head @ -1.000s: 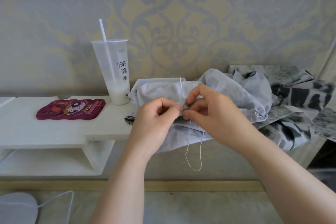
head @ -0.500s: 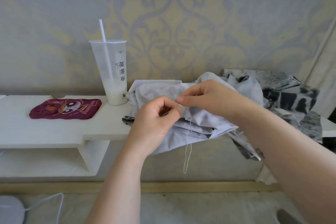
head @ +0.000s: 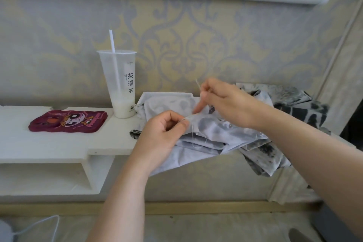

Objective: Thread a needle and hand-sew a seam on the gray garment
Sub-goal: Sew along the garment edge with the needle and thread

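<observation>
Gray garment (head: 212,135) lying bunched on white shelf (head: 49,143), just right of cup (head: 119,84), front edge hanging over shelf. Left hand (head: 163,133) pinching garment fold between thumb and forefinger. Right hand (head: 225,102), farther right of cup, hovering above garment, fingertips pinching pale thread (head: 193,135); needle too small to tell. Cup label reading "茶瀑布", straw (head: 112,40) standing inside. Maroon cartoon pouch (head: 68,121) lying left of cup.

Left hand (head: 163,132) on gray garment (head: 216,136), right hand (head: 225,102) with thread (head: 197,84) above
</observation>
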Motion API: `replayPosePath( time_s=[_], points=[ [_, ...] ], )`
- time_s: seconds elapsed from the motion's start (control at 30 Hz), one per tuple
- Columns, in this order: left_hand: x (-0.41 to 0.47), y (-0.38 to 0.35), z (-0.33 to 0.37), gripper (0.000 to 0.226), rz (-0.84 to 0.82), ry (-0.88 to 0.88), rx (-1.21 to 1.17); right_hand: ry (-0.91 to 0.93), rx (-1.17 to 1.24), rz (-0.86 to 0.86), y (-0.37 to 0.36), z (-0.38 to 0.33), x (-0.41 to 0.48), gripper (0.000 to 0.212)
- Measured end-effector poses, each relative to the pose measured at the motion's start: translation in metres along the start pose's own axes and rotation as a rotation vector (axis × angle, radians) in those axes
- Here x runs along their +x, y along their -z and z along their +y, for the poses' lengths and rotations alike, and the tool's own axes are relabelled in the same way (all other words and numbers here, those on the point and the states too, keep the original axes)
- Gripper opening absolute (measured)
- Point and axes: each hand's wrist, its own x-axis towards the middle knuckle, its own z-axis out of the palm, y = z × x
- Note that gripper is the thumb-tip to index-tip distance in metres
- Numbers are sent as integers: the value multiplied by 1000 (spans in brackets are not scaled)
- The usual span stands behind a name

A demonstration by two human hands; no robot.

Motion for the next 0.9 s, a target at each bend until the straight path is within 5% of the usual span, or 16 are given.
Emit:
replayPosePath(
  time_s=[0.1,0.27,0.33,0.5,0.77,0.9],
  points=[
    [-1,1,1,14,-2,10,-10,-21,-110,-39,6,5,5,22],
    [-2,1,2,15,-6,12,-11,-281,1145,-57,17,1,5,27],
    [-2,1,2,15,-4,13,-5,-260,1376,61,16,2,8,31],
    [-3,2,3,16,-4,24,4,-220,750,466,4,14,15,24],
    [1,3,2,16,9,41,29,-22,288,525,-23,5,-4,18],
    [0,2,1,15,-3,26,59,174,-174,597,-58,13,-10,18]
  ],
)
